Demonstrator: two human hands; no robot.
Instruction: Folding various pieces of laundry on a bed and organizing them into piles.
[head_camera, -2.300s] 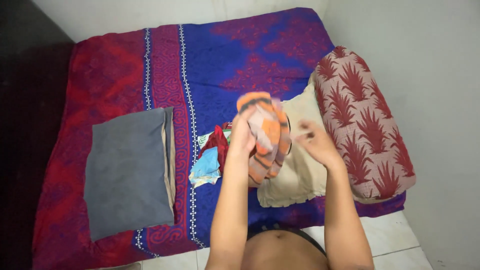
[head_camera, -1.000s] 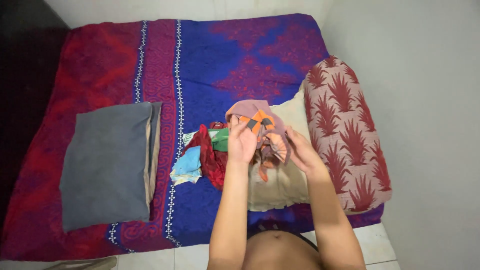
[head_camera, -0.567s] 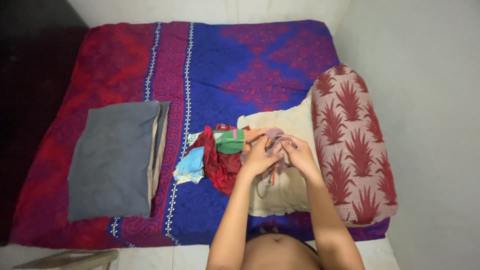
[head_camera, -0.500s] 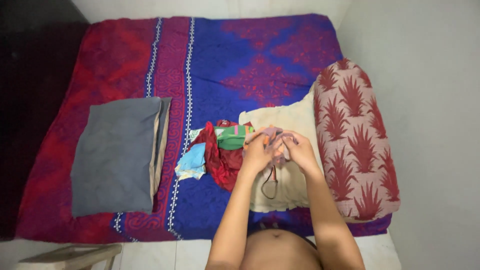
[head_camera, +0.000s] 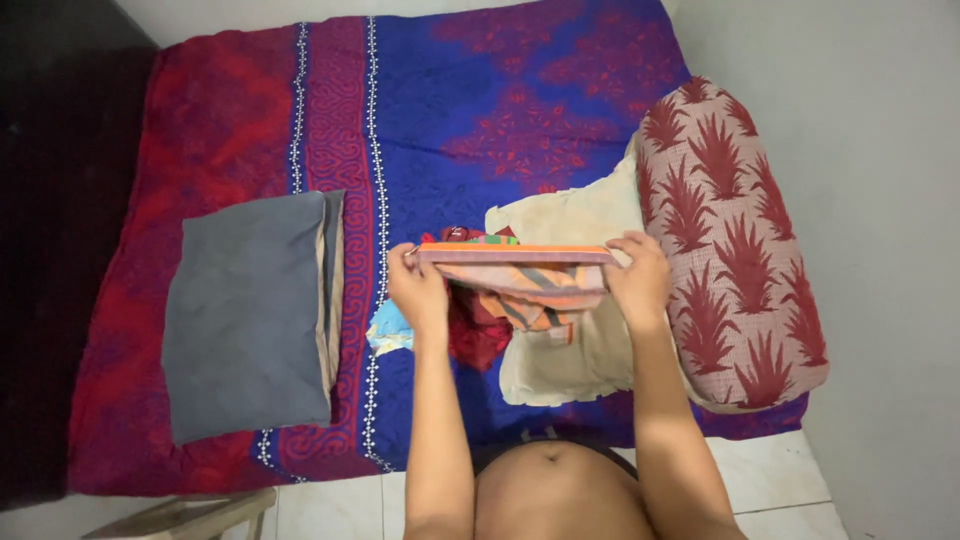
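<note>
Left hand (head_camera: 417, 290): fingers clenched on the left end of the orange striped garment (head_camera: 520, 280) — knuckles toward the camera, at about 9 o'clock of the cloth.
Right hand (head_camera: 638, 277): fingers pinched on the right end of the same garment, at about 3 o'clock of it.
Orange striped garment: stretched flat between the two hands, its top edge a straight orange band; the rest hangs below in folds of orange, pink and dark stripes. It is held in the air above the clothes pile (head_camera: 470, 330) and the cream pillow (head_camera: 560, 355).
Clothes pile: red, green and light-blue pieces lying on the bed sheet (head_camera: 450, 110), partly hidden behind the held garment.
Cream pillow: at 5 o'clock of the garment, touching the bolster (head_camera: 725, 240).
Bolster: pale with dark red leaf print — along the bed's right edge, at 3 o'clock of the hands.
Grey pillow (head_camera: 250, 315): at 9 o'clock, well apart from the left hand.
Bed sheet: blue and red, patterned, covering the mattress.
</note>
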